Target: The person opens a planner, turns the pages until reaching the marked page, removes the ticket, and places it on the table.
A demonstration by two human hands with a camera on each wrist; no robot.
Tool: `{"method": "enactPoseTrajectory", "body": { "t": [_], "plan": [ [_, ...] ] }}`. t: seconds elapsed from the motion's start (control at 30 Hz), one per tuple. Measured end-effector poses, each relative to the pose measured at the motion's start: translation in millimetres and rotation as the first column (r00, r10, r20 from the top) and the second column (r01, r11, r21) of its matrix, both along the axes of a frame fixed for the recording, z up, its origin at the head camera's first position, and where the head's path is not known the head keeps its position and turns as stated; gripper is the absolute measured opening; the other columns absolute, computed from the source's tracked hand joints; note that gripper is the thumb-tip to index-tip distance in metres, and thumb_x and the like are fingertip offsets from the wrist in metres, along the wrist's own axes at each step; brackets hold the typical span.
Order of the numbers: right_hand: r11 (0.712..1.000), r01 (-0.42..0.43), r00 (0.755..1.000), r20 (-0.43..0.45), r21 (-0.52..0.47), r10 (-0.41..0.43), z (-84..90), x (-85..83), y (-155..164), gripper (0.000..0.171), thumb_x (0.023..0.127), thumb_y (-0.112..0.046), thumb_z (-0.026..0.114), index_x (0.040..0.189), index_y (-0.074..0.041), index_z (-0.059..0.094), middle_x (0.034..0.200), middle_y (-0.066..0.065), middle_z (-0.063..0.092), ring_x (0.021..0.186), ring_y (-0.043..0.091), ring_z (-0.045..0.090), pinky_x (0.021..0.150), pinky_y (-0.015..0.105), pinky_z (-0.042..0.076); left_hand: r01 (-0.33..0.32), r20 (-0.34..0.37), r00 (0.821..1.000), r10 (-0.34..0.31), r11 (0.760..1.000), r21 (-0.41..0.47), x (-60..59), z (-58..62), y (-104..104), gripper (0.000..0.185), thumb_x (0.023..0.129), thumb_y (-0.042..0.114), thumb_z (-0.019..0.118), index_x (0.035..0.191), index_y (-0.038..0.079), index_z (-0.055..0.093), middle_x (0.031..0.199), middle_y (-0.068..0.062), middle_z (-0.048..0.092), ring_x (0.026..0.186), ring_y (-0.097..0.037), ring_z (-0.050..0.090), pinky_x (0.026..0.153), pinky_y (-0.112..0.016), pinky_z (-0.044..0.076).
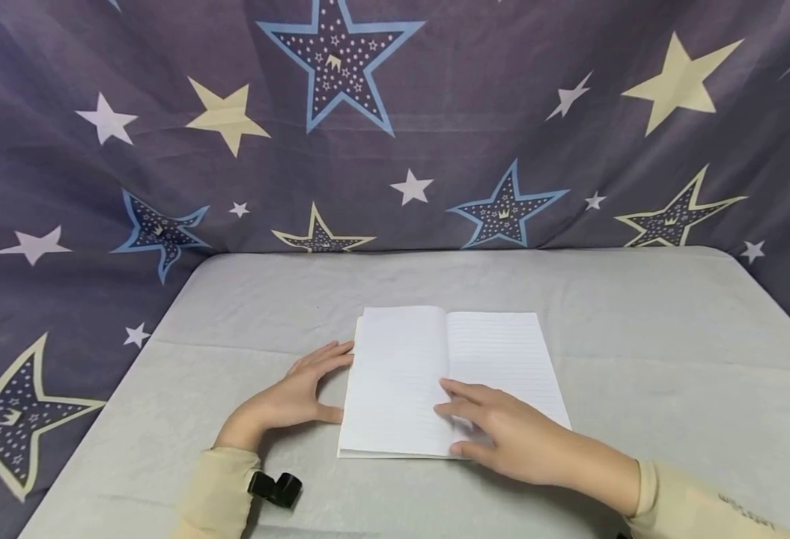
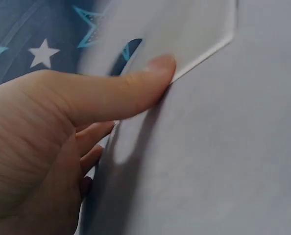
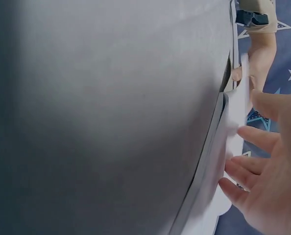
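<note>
An open notebook with white lined pages lies on the grey-covered table. My left hand is at its left edge, thumb and fingers spread apart. In the left wrist view the thumb of that hand meets the edge near a corner of the notebook. Over the lower middle of the notebook is my right hand, its fingertips at the fold between the pages. The right wrist view shows the fingers of this hand extended and apart, close to the paper. Part of the right page is hidden beneath it.
Grey cloth covers the table around the notebook. A dark curtain with printed stars hangs behind the table and along its left and right sides. A black device sits at the left wrist.
</note>
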State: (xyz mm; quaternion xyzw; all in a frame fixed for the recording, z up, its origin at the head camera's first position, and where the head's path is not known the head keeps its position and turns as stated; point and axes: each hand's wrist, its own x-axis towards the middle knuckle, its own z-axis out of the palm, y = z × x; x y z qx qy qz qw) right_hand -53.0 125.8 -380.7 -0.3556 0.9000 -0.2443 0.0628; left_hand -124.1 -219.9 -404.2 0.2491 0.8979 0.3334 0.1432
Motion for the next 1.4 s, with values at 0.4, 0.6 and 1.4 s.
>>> {"method": "enactPoseTrajectory", "body": {
  "t": [0.4, 0.6, 1.4],
  "plan": [
    [0.99, -0.081, 0.997, 0.02, 0.116, 0.079, -0.5, 0.1, 5, 0.052, 0.095, -0.034, 0.067, 0.142, -0.014, 0.056, 0.157, 0.003, 0.037, 0.143, 0.024, 0.035, 0.114, 0.051, 0.032, -0.117, -0.007, 0.993, 0.118, 0.986, 0.117, 2.0, 10.7, 6, 0.058, 0.095, 0.023, 0.068, 0.146, 0.005, 0.048, 0.155, -0.016, 0.036, 0.146, -0.039, 0.023, 0.116, -0.061, 0.017],
    [0.994, -0.086, 0.996, 0.025, 0.071, 0.084, 1.2, -0.7, 11, 0.049, 0.095, -0.035, 0.066, 0.14, -0.016, 0.057, 0.155, 0.001, 0.04, 0.142, 0.023, 0.037, 0.112, 0.051, 0.034, -0.032, -0.019, 0.999, 0.032, 0.999, -0.025, 6.2, 4.4, 20, 0.085, 0.079, 0.041, 0.082, 0.15, 0.013, 0.045, 0.161, -0.006, 0.027, 0.149, -0.036, 0.014, 0.115, -0.065, 0.009],
    [1.0, 0.026, 0.988, -0.154, -0.002, -0.026, -20.6, -12.8, 126, 0.084, 0.069, -0.063, 0.073, 0.137, -0.016, 0.06, 0.15, 0.011, 0.045, 0.132, 0.038, 0.042, 0.104, 0.002, 0.003, 0.0, -0.028, 1.0, 0.0, 1.0, -0.021, 5.3, -1.5, 18, 0.087, 0.076, 0.042, 0.083, 0.149, 0.012, 0.045, 0.161, -0.009, 0.028, 0.149, -0.037, 0.015, 0.116, -0.063, 0.004]
  ]
}}
